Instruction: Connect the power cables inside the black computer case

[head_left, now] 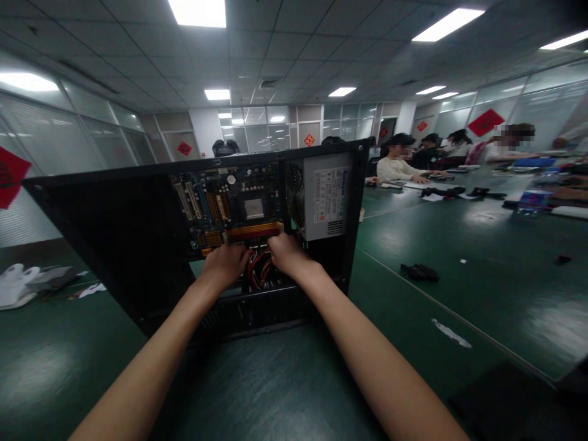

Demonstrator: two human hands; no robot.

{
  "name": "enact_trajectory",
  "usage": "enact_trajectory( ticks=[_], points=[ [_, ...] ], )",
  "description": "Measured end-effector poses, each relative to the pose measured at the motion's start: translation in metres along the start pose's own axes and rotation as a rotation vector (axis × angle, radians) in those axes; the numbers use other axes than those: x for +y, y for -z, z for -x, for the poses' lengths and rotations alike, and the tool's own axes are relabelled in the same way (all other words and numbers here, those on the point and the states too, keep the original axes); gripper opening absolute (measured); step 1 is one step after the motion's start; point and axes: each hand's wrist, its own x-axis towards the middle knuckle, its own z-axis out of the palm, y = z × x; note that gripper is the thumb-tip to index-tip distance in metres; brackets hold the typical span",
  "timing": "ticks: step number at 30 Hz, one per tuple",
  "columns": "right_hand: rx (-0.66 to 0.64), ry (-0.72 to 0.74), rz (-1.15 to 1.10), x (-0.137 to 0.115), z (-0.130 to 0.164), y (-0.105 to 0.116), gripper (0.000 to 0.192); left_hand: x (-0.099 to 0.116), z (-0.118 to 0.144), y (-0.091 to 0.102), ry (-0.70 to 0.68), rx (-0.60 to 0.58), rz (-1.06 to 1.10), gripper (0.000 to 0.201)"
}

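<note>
An open black computer case stands in front of me on the green table. Inside it I see a motherboard with a bare processor or chip, and a boxy power supply at the upper right. Both hands reach to the lower edge of the board, one at each end of the yellow and red memory slots. My left hand is closed, its fingers curled by the left end. My right hand is closed at the right end. What their fingertips hold is hidden. Red, yellow and black cables hang between them.
A black crumpled item and a clear plastic scrap lie on the table at right. Several people sit farther along it. A bottle stands at far right. White and grey items lie at left.
</note>
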Motion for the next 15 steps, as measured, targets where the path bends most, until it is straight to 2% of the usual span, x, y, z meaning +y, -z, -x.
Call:
enact_trajectory(
  ticks=[11,13,15],
  points=[
    [0.006,-0.014,-0.007,-0.0001,-0.0048,0.0042,0.031,0.0014,-0.0032,0.0021,0.01,-0.02,-0.004,0.048],
    [0.034,0.002,-0.012,-0.0005,-0.0016,0.0052,0.03,-0.0013,-0.0008,0.0044,0.022,0.025,0.041,0.047],
    [0.082,0.04,-0.035,-0.0007,0.0042,0.0067,0.03,-0.0045,0.0052,0.0087,0.051,0.123,0.112,0.047]
  ],
)
